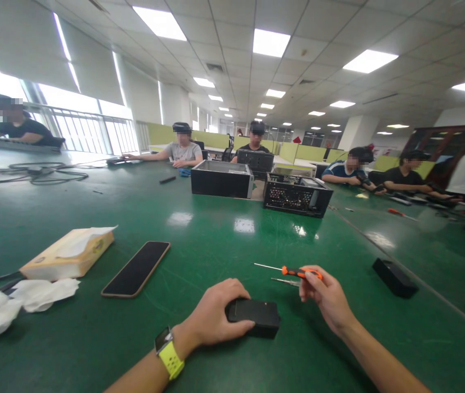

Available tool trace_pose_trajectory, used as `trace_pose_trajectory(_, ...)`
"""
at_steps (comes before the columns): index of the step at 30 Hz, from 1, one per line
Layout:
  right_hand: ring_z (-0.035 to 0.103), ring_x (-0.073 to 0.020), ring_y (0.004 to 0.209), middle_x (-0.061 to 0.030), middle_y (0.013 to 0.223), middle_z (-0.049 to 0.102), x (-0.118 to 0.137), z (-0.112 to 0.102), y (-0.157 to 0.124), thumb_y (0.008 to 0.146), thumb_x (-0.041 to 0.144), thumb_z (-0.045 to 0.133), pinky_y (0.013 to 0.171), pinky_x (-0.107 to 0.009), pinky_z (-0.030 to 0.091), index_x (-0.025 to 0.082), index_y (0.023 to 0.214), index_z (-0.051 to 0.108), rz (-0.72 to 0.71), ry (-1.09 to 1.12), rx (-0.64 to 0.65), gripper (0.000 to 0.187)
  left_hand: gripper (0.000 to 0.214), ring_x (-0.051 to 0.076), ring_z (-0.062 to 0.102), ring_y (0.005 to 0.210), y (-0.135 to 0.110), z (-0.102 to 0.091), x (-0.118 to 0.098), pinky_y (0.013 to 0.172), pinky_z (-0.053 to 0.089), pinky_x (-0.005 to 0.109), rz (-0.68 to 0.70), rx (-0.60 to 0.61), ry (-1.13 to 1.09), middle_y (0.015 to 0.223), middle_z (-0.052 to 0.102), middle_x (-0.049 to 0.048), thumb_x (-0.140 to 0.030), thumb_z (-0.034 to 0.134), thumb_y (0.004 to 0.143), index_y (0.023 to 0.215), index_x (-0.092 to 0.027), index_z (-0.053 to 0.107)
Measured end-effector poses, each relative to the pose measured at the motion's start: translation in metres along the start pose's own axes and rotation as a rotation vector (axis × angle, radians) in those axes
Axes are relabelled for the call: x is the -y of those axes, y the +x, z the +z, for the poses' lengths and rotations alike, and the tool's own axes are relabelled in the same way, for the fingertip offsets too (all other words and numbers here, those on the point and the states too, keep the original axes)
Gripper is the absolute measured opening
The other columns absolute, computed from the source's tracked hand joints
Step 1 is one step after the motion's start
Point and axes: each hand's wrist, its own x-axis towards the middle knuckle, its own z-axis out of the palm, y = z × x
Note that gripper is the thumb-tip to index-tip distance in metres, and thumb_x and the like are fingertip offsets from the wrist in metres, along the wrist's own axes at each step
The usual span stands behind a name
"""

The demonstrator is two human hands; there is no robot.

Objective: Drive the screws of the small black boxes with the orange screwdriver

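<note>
A small black rectangular box (263, 317) lies on the green table, and my left hand (219, 314) is closed around its left end. Between the fingertips of my right hand (324, 295) is an orange and black screwdriver (293, 271), its thin metal shaft pointing left above the table. Just below it, a second slim metal tool (284, 281) reaches toward the same hand; I cannot tell whether the hand holds it or it lies on the table. The tool's right end is hidden by my fingers.
A phone (137, 270) and a tissue pack (70, 254) lie left, near crumpled tissues (46, 292). Another black box (395, 278) is at right. Two open metal cases (222, 180) (298, 195) stand farther back. Several people sit around the table; a red screwdriver (398, 212) lies far right.
</note>
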Motion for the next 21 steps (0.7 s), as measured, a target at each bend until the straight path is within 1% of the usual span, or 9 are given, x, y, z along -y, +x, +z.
trace_pose_trajectory(2, 0.057, -0.0150, 0.054, -0.0004, 0.062, 0.063, 0.002, -0.002, 0.001, 0.076, 0.048, 0.076, 0.050, -0.027, 0.047, 0.019, 0.093, 0.067, 0.014, 0.103, -0.034, 0.035, 0.028, 0.023, 0.059, 0.084, 0.000, 0.000, 0.000, 0.077, 0.048, 0.033, -0.003, 0.001, -0.004, 0.091, 0.065, 0.0059, -0.039, 0.071, 0.076, 0.095, -0.019, 0.066)
trace_pose_trajectory(4, 0.057, -0.0149, 0.053, -0.0005, 0.061, 0.062, 0.004, -0.005, 0.003, 0.075, 0.049, 0.076, 0.048, -0.027, 0.047, 0.019, 0.091, 0.068, 0.018, 0.144, -0.055, 0.035, 0.028, 0.023, 0.060, 0.086, 0.000, 0.001, -0.001, 0.078, 0.048, 0.033, -0.001, -0.005, -0.005, 0.093, 0.065, 0.0060, -0.037, 0.071, 0.077, 0.097, -0.019, 0.066)
trace_pose_trajectory(8, 0.056, -0.0145, 0.051, -0.0010, 0.063, 0.064, 0.006, -0.012, 0.005, 0.074, 0.053, 0.074, 0.047, -0.028, 0.048, 0.020, 0.088, 0.069, 0.002, 0.145, -0.092, 0.036, 0.027, 0.023, 0.060, 0.087, 0.000, 0.001, -0.001, 0.079, 0.048, 0.032, 0.008, -0.017, -0.001, 0.095, 0.065, 0.0061, -0.036, 0.072, 0.077, 0.098, -0.019, 0.066)
trace_pose_trajectory(12, 0.057, -0.0132, 0.054, -0.0014, 0.068, 0.065, 0.007, -0.017, 0.005, 0.074, 0.050, 0.077, 0.049, -0.027, 0.049, 0.020, 0.093, 0.072, -0.014, 0.138, -0.105, 0.037, 0.026, 0.022, 0.060, 0.084, 0.000, 0.000, 0.000, 0.076, 0.048, 0.031, -0.011, -0.031, 0.013, 0.091, 0.065, 0.0057, -0.038, 0.072, 0.078, 0.095, -0.019, 0.067)
trace_pose_trajectory(16, 0.056, -0.0125, 0.054, -0.0006, 0.068, 0.062, 0.007, -0.014, 0.005, 0.072, 0.046, 0.080, 0.048, -0.026, 0.049, 0.019, 0.099, 0.073, -0.012, 0.128, -0.074, 0.040, 0.029, 0.022, 0.060, 0.083, -0.001, 0.001, 0.002, 0.075, 0.049, 0.031, -0.012, -0.030, 0.009, 0.091, 0.065, 0.0055, -0.038, 0.074, 0.076, 0.096, -0.019, 0.067)
trace_pose_trajectory(21, 0.055, -0.0116, 0.054, 0.0013, 0.071, 0.062, 0.004, -0.012, 0.005, 0.074, 0.041, 0.080, 0.047, -0.025, 0.046, 0.021, 0.103, 0.070, -0.035, 0.138, -0.098, 0.037, 0.031, 0.022, 0.061, 0.086, -0.002, 0.003, 0.005, 0.078, 0.048, 0.031, -0.002, -0.030, -0.022, 0.094, 0.065, 0.0051, -0.037, 0.077, 0.075, 0.098, -0.019, 0.067)
